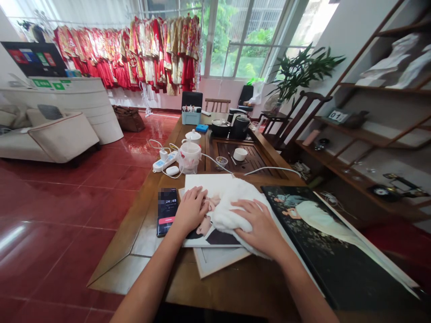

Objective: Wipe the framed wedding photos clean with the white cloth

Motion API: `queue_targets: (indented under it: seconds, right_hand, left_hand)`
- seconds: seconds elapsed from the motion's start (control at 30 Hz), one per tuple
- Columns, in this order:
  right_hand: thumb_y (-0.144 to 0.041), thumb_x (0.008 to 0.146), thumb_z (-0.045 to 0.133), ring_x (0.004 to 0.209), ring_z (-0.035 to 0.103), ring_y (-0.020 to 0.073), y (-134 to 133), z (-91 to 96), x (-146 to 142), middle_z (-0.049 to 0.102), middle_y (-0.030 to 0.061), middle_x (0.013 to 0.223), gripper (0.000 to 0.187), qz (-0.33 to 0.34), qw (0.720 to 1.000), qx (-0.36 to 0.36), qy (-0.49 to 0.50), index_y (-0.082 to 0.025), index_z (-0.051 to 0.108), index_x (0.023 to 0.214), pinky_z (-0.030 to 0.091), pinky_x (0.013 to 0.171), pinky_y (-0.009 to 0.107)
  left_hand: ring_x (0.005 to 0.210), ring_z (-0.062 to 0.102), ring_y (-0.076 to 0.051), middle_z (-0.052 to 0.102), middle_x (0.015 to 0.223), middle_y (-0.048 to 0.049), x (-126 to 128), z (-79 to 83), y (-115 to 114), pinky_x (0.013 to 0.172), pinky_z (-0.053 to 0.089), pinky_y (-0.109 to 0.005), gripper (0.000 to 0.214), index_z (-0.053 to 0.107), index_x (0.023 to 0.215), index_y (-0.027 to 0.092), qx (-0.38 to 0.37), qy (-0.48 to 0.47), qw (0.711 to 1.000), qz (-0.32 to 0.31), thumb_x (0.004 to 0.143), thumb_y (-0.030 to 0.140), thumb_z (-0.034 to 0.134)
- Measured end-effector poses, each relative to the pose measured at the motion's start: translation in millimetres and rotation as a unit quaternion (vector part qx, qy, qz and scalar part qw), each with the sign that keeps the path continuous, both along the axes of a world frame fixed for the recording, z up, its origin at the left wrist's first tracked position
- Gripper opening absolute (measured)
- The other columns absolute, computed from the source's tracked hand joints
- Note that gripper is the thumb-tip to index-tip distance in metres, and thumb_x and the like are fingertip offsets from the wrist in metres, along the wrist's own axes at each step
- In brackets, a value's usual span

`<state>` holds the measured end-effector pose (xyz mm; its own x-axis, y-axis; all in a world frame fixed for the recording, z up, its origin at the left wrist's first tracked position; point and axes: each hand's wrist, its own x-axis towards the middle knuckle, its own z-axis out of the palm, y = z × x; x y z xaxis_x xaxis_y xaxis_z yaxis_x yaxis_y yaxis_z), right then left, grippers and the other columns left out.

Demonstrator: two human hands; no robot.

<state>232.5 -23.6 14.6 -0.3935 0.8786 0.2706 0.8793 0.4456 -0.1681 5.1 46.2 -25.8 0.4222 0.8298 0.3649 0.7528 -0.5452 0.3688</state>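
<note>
A large photo print [220,239] with a light border lies on the wooden table in front of me. My left hand [193,206] rests on its left part, palm down with the fingers stretched out. Over the print's right side spreads a fluffy white cloth [235,193], bunched up in the middle. My right hand [257,220] presses on this cloth, thumb and fingers curved round a fold of it. Part of the print is hidden by the cloth and my hands. Beneath the print, the corner of a pale-edged frame [205,267] sticks out.
Left of the print lies a phone [164,224]. A dark framed picture [323,237] lies to the right. Behind are a white mug [190,154], a power strip [164,161], a small white cup [240,154] on a tea tray [222,150], a cable and a black kettle [239,125].
</note>
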Motion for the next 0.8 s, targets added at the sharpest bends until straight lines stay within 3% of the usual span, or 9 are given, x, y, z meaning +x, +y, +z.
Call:
queue_targets:
  seconds: [0.2, 0.57, 0.67, 0.8]
  right_hand:
    - [-0.032, 0.079, 0.059, 0.124, 0.046, 0.0259, -30.6, -1.6, 4.4, 0.056, -0.0001, 0.132, 0.038, 0.014, 1.000, -0.019, -0.016, -0.037, 0.059, 0.117, 0.021, 0.107, 0.051]
    - [-0.032, 0.075, 0.062, 0.115, 0.051, 0.0266, 28.6, 2.2, -0.1, 0.061, 0.0032, 0.123, 0.035, -0.002, 1.000, 0.008, 0.017, -0.032, 0.064, 0.110, 0.027, 0.103, 0.050]
    - [-0.032, 0.077, 0.061, 0.116, 0.051, 0.0267, 28.1, 1.3, -1.5, 0.061, 0.0036, 0.123, 0.034, -0.006, 1.000, 0.017, 0.018, -0.031, 0.064, 0.111, 0.026, 0.104, 0.051]
    - [-0.032, 0.078, 0.060, 0.120, 0.049, 0.0267, 4.8, -2.8, -0.8, 0.060, 0.0022, 0.127, 0.035, -0.002, 1.000, 0.022, 0.005, -0.032, 0.063, 0.113, 0.023, 0.107, 0.051]
  left_hand:
    - [0.133, 0.039, -0.024, 0.046, 0.140, -0.0098, 0.3, -1.0, 0.9, 0.112, 0.031, -0.044, 0.035, 0.051, 0.128, 0.020, -0.010, 0.002, 1.000, 0.001, 0.095, 0.031, 0.044]
    - [0.132, 0.040, -0.025, 0.048, 0.140, -0.0091, 0.4, -2.3, 0.7, 0.111, 0.033, -0.045, 0.034, 0.051, 0.127, 0.021, 0.006, 0.007, 1.000, -0.003, 0.095, 0.030, 0.044]
    - [0.132, 0.040, -0.025, 0.048, 0.140, -0.0091, 1.1, -2.9, 0.7, 0.111, 0.033, -0.045, 0.034, 0.051, 0.128, 0.020, 0.007, 0.007, 1.000, 0.001, 0.095, 0.030, 0.044]
    - [0.132, 0.040, -0.024, 0.047, 0.140, -0.0091, 1.2, -2.6, 0.4, 0.112, 0.032, -0.045, 0.035, 0.050, 0.128, 0.020, 0.006, 0.004, 1.000, 0.002, 0.096, 0.030, 0.042]
